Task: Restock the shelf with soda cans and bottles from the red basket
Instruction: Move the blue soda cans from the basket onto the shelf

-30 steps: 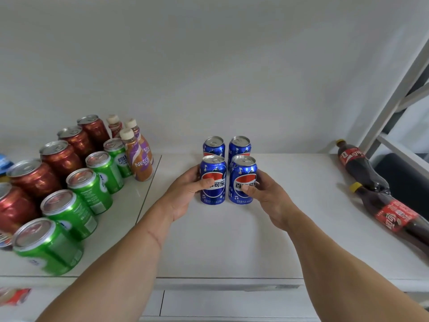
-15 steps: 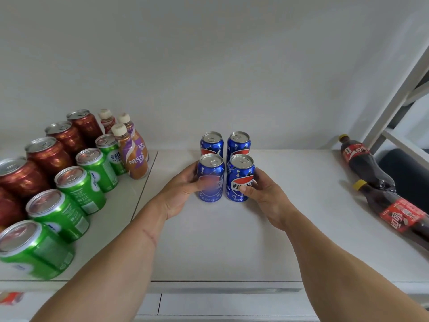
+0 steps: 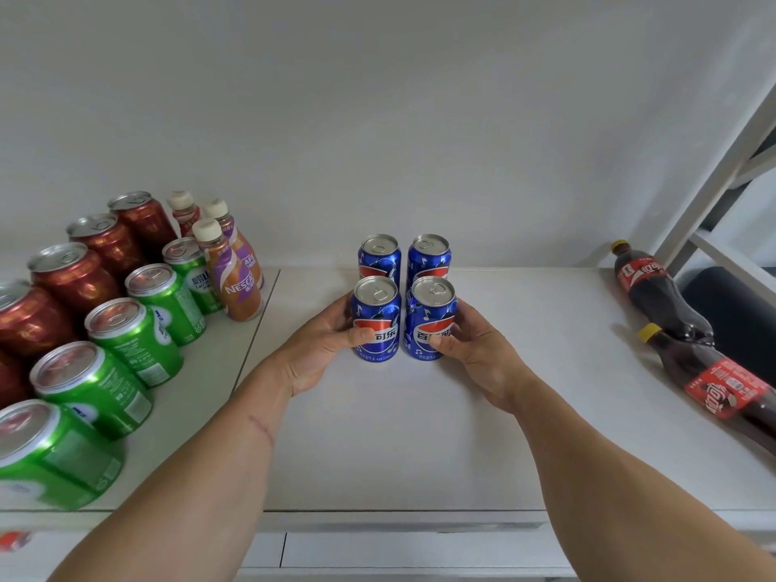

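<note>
There is only 1 view, from the person's head, looking forward and down onto the white shelf (image 3: pixel 378 434) at close range. Both forearms reach in from the bottom edge toward the middle of the frame. The wide lens bends the edges, so the green cans (image 3: pixel 126 350) at left and the cola bottles (image 3: pixel 672 312) at right lean outward. The back wall (image 3: pixel 378 119) fills the upper half.

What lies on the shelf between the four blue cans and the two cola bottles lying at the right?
Nothing: in the head view, bare white shelf separates the blue cans from the cola bottles.
</note>
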